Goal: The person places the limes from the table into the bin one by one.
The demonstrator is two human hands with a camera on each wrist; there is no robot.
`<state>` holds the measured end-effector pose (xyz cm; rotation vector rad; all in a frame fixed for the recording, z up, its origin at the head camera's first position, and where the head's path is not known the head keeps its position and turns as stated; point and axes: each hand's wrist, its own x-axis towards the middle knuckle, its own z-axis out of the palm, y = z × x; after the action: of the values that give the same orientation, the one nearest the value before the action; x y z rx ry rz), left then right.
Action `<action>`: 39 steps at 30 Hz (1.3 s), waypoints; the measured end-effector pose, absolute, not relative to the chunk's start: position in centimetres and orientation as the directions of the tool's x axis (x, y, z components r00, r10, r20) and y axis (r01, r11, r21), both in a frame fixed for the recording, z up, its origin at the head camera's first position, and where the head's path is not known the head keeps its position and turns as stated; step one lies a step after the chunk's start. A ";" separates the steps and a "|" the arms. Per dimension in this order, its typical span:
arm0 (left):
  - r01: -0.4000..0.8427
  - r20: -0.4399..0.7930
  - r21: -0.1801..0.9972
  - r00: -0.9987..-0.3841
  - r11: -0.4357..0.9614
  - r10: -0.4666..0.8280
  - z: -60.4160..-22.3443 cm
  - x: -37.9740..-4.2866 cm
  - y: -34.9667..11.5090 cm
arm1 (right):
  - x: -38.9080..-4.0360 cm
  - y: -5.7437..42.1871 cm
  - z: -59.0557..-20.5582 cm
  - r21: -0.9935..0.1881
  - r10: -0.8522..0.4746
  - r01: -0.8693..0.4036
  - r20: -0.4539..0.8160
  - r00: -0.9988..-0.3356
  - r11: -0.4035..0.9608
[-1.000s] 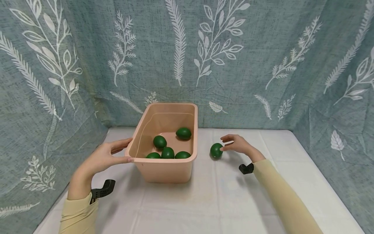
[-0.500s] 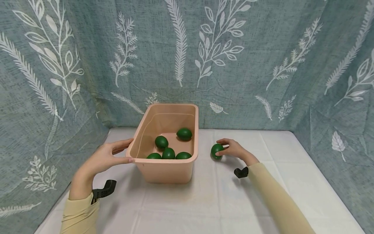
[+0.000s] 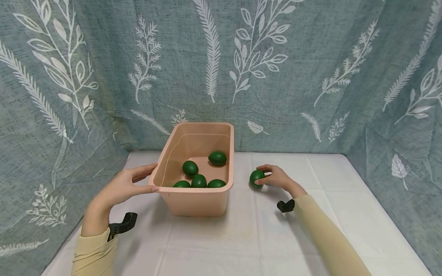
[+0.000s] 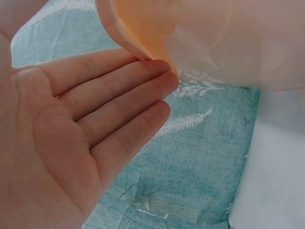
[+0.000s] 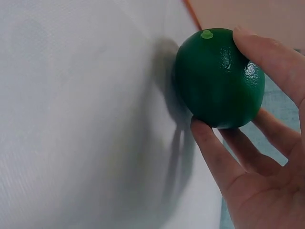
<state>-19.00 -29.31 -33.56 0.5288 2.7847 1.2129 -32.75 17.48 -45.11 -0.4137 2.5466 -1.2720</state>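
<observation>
My right hand (image 3: 279, 178) pinches a dark green lime (image 3: 256, 179) between thumb and fingertips, to the right of the bin. Up close in the right wrist view, the lime (image 5: 219, 78) is glossy with a pale green stem nub, and its shadow falls on the cloth beside it. Whether it touches the cloth I cannot tell. At the near left corner of a peach plastic bin (image 3: 198, 202), my left hand (image 3: 121, 188) touches the rim with straight fingers and thumb. In the left wrist view, the fingertips (image 4: 164, 83) meet the rim.
Several more limes lie in the bin, among them one lime (image 3: 217, 158) towards the back and another lime (image 3: 190, 168) left of it. A white cloth (image 3: 214, 245) covers the table. Teal leaf-patterned curtains (image 3: 293, 76) close off the back and both sides.
My right hand has moved left onto the lime and taken hold of it; over the last half second it barely moves. My left hand stays at the bin's rim.
</observation>
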 end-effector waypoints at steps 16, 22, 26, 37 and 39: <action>0.292 0.085 0.706 -0.939 0.645 0.332 -33.5 -18.9 -29.2 | -32.2 18.5 -40.4 -0.813 -0.387 -0.177 -0.064 -0.920 0.555; 0.294 0.087 0.708 -0.939 0.642 0.334 -33.6 -18.8 -29.3 | -32.0 18.0 -38.5 -0.809 -0.393 -0.185 -0.061 -0.917 0.557; 0.296 0.089 0.708 -0.938 0.642 0.335 -33.7 -18.8 -29.3 | -32.0 17.7 -37.4 -0.814 -0.404 -0.194 -0.054 -0.913 0.548; 0.296 0.090 0.709 -0.938 0.640 0.335 -33.7 -18.8 -29.4 | -32.9 16.6 -34.4 -0.805 -0.447 -0.254 -0.016 -0.894 0.537; 0.296 0.089 0.708 -0.938 0.641 0.335 -33.7 -18.8 -29.4 | -33.1 16.3 -33.9 -0.795 -0.451 -0.268 -0.008 -0.893 0.544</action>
<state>-18.79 -29.38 -33.67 0.5386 2.8001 1.1952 -33.07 16.34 -33.90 -0.6066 2.5690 -1.2680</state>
